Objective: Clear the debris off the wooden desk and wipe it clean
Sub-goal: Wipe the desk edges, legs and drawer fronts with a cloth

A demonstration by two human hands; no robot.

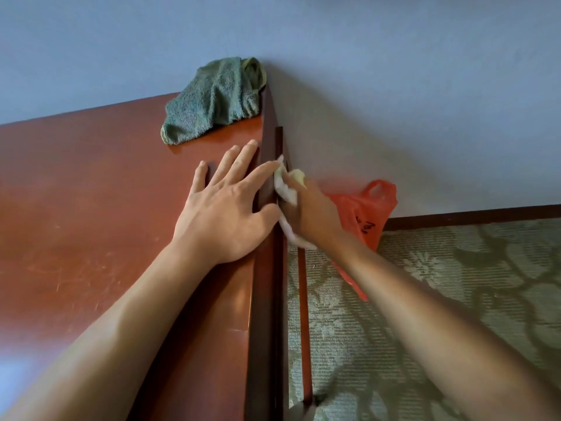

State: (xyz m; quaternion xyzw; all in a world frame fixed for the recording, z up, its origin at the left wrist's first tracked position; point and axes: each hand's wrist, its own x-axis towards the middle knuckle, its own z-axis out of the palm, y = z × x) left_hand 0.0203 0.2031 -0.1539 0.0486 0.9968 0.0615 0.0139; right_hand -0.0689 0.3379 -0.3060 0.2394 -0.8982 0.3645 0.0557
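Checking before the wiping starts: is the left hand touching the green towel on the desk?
Apart. The head view shows bare desk top between the left hand fingertips and the near edge of the green towel.

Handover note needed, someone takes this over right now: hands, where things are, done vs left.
Left hand: flat, fingers spread, resting on the wooden desk at its right edge.
Right hand: just past that edge, below desk level, gripping crumpled white tissue and a yellowish scrap.
Green towel: bunched at the desk's back right corner, untouched.
Orange plastic bag: on the carpet by the wall, behind the right hand.
Done: no loose debris visible on the desktop.
Left: probably drop the tissue into the bag, then wipe the desk with the towel.
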